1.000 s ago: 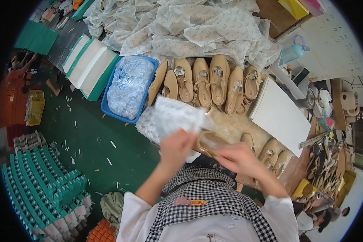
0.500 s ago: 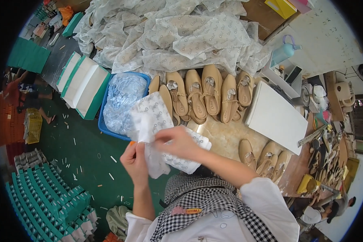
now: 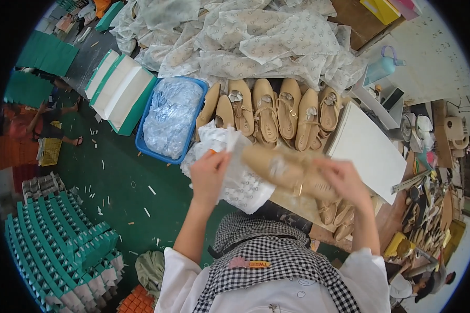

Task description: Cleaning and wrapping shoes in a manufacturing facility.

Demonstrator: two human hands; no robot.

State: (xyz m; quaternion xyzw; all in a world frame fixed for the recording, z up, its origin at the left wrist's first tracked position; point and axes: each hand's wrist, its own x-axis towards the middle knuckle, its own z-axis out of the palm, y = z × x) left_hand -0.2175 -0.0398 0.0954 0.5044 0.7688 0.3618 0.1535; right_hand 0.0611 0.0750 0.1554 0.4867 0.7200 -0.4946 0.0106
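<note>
My right hand [image 3: 343, 180] grips a tan flat shoe [image 3: 287, 171] with a metal ornament and holds it level over the workbench. My left hand [image 3: 210, 175] pinches a sheet of white patterned wrapping paper [image 3: 240, 180], which hangs under and around the shoe's toe end. Just beyond the hands a row of several matching tan shoes [image 3: 277, 112] lies side by side on the bench.
A blue crate [image 3: 141, 143] of clear plastic bags sits left of the shoes, beside open green-and-white shoe boxes [image 3: 121, 91]. Crumpled wrapping sheets [image 3: 235, 36] pile at the back. A white box lid [image 3: 368, 151] lies to the right, more shoes [image 3: 339, 211] below it. Stacked green boxes [image 3: 57, 240] stand lower left.
Earlier both hands were spreading the paper sheet to the left. Now my right hand has brought a tan shoe against the paper while my left keeps hold of the sheet.
</note>
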